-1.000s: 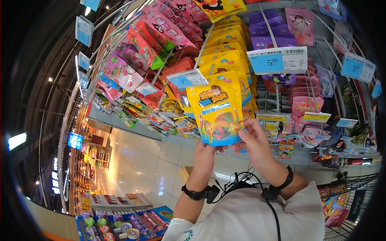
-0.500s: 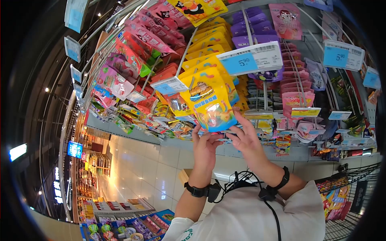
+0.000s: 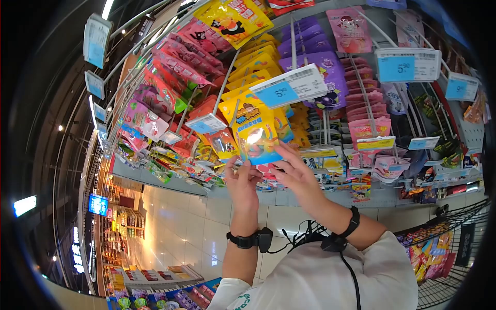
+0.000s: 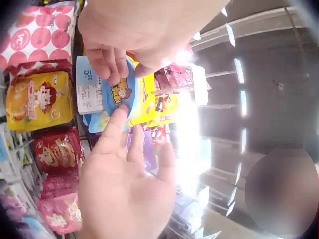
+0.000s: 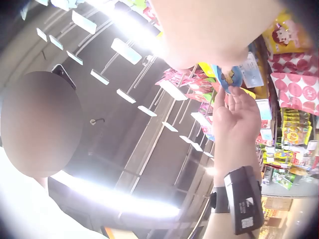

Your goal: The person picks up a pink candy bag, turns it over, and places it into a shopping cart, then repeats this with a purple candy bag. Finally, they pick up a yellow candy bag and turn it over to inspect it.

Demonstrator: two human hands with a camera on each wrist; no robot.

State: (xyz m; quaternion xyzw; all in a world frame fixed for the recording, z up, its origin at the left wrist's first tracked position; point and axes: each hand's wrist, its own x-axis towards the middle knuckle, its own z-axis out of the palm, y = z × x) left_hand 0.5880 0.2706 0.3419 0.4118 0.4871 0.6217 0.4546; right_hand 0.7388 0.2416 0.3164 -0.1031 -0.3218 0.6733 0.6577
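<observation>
A yellow gummy candy pouch (image 3: 256,129) with a blue bottom hangs tilted at the front of the row of similar pouches in the head view. A price tag overlaps its upper right corner. My left hand (image 3: 243,186) is just under the pouch's lower left edge, with loose fingers near its bottom. Close by its lower right corner, my right hand (image 3: 299,173) has its fingers spread and extended. From below, in the left wrist view, the right hand (image 4: 124,184) touches the pouch's blue base (image 4: 119,97) with a straight finger, while the left hand (image 4: 134,40) is above it.
Purple pouches (image 3: 315,62) hang to the right and red bags (image 3: 201,111) to the left, on metal hooks with price tags (image 3: 289,87). A wire cart (image 3: 449,248) holding several snack bags stands at the lower right. Cables (image 3: 305,230) lie near my waist.
My right thumb has come off the pouch's front and the right fingers have spread. Both hands and the pouch have shifted left and slightly up in the head view.
</observation>
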